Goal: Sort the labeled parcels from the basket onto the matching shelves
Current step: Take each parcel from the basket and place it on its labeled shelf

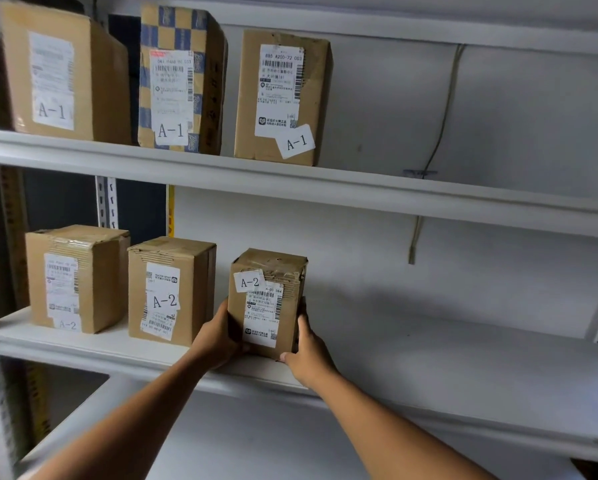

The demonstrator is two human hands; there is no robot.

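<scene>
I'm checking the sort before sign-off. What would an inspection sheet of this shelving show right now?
Surface: white shelves; upper shelf, lower shelf, both bare on the right.
Job's things: three A-1 boxes on the upper shelf, left, checked, right; two A-2 boxes on the lower shelf, left, middle; a third A-2 box held upright at the lower shelf's front.
Clutter: nothing seen.
Grippers: left hand and right hand clasp the third A-2 box by its sides.
Cables: one cord hangs down the back wall.
Surroundings: white wall; basket not in view.
</scene>
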